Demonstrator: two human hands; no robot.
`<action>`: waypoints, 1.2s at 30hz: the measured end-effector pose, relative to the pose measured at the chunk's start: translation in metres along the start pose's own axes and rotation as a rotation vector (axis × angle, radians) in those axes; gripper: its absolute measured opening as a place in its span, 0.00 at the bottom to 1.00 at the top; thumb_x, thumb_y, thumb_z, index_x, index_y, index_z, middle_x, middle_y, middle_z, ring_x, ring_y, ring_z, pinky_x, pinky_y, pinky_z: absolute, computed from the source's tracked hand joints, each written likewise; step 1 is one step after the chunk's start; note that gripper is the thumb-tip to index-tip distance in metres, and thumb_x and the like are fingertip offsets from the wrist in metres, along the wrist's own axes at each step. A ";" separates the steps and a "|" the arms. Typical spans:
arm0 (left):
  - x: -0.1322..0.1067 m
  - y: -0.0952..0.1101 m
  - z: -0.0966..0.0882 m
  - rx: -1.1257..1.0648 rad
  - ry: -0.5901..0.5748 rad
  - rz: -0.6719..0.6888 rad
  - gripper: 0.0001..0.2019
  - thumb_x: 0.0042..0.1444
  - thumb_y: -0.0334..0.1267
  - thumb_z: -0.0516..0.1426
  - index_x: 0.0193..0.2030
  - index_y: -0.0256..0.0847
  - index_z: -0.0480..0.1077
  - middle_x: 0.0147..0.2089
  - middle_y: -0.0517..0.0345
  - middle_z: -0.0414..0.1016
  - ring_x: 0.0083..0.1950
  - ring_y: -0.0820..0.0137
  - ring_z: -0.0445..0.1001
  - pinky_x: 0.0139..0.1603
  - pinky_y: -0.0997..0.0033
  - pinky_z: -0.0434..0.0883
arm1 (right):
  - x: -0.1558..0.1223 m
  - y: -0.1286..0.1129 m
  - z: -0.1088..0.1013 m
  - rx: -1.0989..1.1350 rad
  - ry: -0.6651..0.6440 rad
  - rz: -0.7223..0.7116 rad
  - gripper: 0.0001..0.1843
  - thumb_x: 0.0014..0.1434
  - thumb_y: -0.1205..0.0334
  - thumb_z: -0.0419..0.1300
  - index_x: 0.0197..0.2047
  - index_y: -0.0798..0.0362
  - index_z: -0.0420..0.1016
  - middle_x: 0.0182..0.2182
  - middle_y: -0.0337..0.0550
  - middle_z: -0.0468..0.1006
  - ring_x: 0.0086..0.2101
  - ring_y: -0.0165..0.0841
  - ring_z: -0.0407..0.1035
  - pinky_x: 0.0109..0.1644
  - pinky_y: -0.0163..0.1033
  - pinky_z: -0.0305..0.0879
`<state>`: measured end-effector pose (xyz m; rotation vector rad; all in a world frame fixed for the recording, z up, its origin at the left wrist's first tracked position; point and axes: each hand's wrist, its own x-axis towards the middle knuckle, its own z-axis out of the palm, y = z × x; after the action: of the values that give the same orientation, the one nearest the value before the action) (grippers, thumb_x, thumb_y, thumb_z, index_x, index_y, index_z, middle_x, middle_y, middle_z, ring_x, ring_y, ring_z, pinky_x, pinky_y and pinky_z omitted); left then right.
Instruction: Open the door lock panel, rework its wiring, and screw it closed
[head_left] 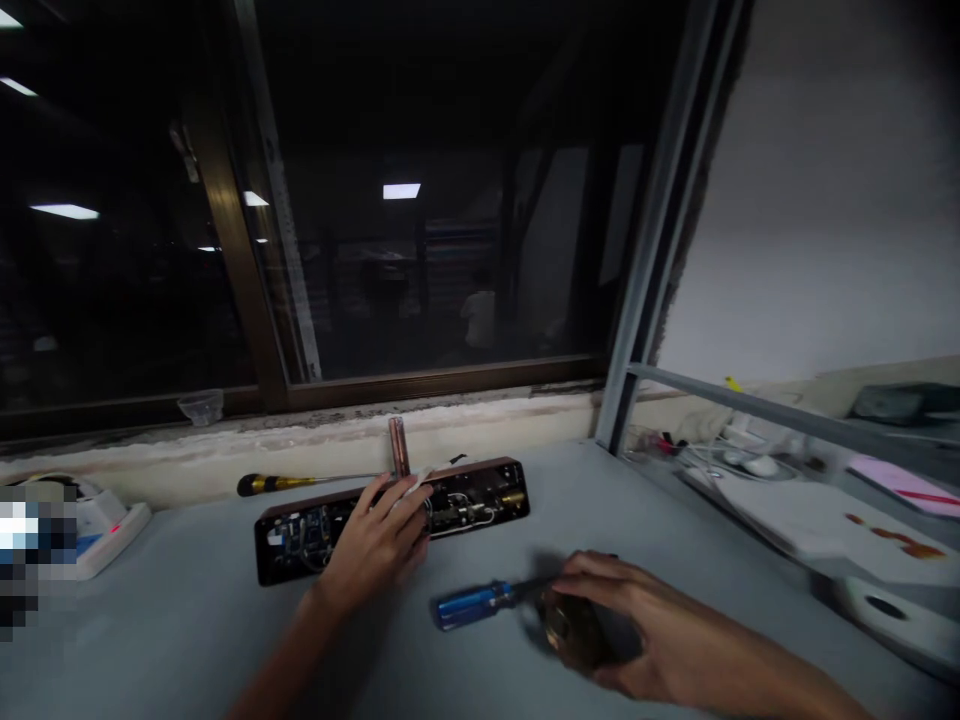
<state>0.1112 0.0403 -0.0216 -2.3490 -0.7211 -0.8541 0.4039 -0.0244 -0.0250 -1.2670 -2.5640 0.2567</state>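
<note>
A long, dark open case (296, 540) with circuit boards and wires inside lies on the grey table. Over its middle, my left hand (382, 530) has its fingers curled in; what they hold, with something white at the fingertips, is hard to make out. Just behind those fingers rises a copper-coloured cylinder (399, 447). My right hand (630, 620) curves its thumb and fingers around a dark brownish round object (574, 632), blurred and low over the table. Beside it lies a blue-handled screwdriver (474, 606), its shaft running toward the right fingertips.
A yellow-and-black screwdriver (281, 484) lies behind the case by the wall. At the left stands a white power strip (120, 540). A metal frame post (637, 300) and rail border the right, with white devices and cables (757, 465) beyond. A clear plastic cup (201, 406) sits on the sill.
</note>
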 end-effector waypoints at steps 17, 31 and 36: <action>0.006 0.112 0.008 -0.528 -0.575 -0.340 0.04 0.42 0.36 0.59 0.28 0.43 0.73 0.33 0.65 0.76 0.37 0.72 0.72 0.42 0.75 0.68 | -0.014 -0.003 0.007 0.294 -0.089 -0.027 0.18 0.37 0.72 0.59 0.36 0.51 0.70 0.35 0.38 0.67 0.39 0.31 0.63 0.43 0.35 0.62; 0.011 0.063 -0.038 -0.396 -0.384 -0.198 0.08 0.56 0.37 0.52 0.42 0.46 0.67 0.41 0.62 0.73 0.41 0.73 0.71 0.42 0.75 0.68 | -0.020 0.011 0.009 0.266 0.013 -0.048 0.23 0.48 0.63 0.60 0.49 0.50 0.66 0.48 0.48 0.67 0.48 0.37 0.63 0.49 0.43 0.63; -0.019 -0.024 -0.076 -0.156 -0.055 -0.393 0.09 0.57 0.40 0.50 0.41 0.43 0.68 0.38 0.58 0.74 0.40 0.70 0.72 0.42 0.72 0.69 | 0.008 0.007 -0.016 0.301 0.078 0.027 0.13 0.56 0.54 0.52 0.44 0.49 0.69 0.43 0.44 0.71 0.44 0.34 0.66 0.48 0.42 0.63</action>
<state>0.0525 0.0042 0.0221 -2.4129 -1.2057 -1.0444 0.4092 -0.0133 -0.0107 -1.1738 -2.3357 0.5637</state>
